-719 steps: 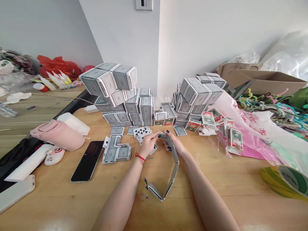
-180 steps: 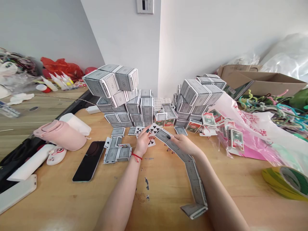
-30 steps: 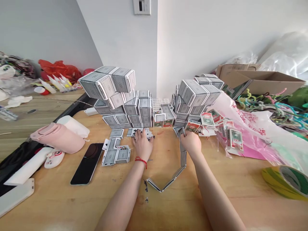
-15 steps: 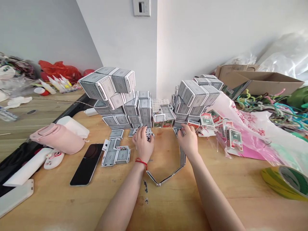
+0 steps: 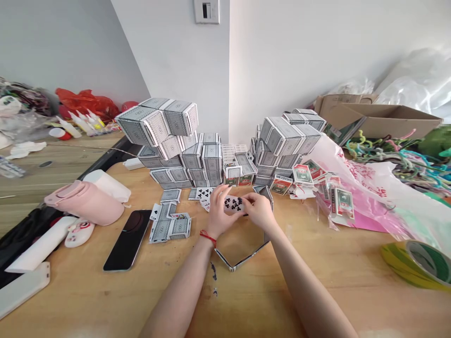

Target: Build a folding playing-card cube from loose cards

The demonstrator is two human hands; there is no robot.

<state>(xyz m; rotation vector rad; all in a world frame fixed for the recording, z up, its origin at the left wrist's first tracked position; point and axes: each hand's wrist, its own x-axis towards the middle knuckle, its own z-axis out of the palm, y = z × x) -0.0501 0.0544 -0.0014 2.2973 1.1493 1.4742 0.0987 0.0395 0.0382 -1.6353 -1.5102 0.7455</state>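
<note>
Both hands are raised close together over the wooden table (image 5: 73,300), the left hand (image 5: 220,217) and the right hand (image 5: 260,211) pinching a playing card with black clubs (image 5: 233,203) from opposite ends, face up. A red cord bracelet (image 5: 208,238) circles the left wrist. Directly below the hands, a chain of joined cards (image 5: 243,256) stands on edge on the tabletop, bent into an angular ring, its upper part hidden behind the hands and its right side rising toward the right hand. Whether the pinched card is joined to the chain cannot be told. Just beyond the left hand lie loose face-up cards (image 5: 200,193), and further left sits a low folded card structure (image 5: 169,228). Behind the hands rise stacked card blocks (image 5: 192,155) on the left and more card blocks (image 5: 282,141) on the right, with wrapped card decks (image 5: 303,174) on a pink plastic bag (image 5: 352,199). A smartphone (image 5: 128,240) and a pink bottle (image 5: 84,203) stand at left, and a roll of tape (image 5: 419,265) sits at right.
</note>
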